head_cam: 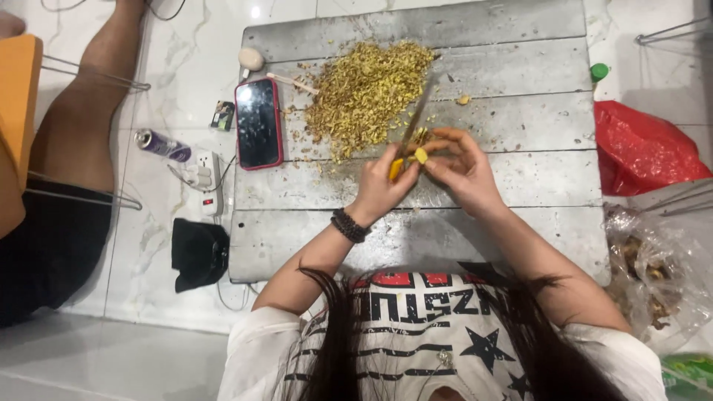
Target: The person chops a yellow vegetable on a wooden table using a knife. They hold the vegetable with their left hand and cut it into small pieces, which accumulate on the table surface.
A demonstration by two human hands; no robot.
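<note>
My left hand (382,186) grips a knife by its yellow handle (396,168), and the blade (417,115) points up and away over the grey board (520,111). My right hand (460,160) pinches a small yellowish piece (421,154) right against the blade's base. Both hands meet above the middle of the board. Just beyond them lies a heap of chopped yellow-green bits (368,93). A dark bead bracelet (349,226) circles my left wrist.
A phone in a red case (258,122) lies at the board's left edge. A power strip (206,174), a purple can (162,145) and a black cloth (199,252) sit on the floor. Another person's leg (89,104) is at left. Red bag (642,148) and clear bag (657,271) at right.
</note>
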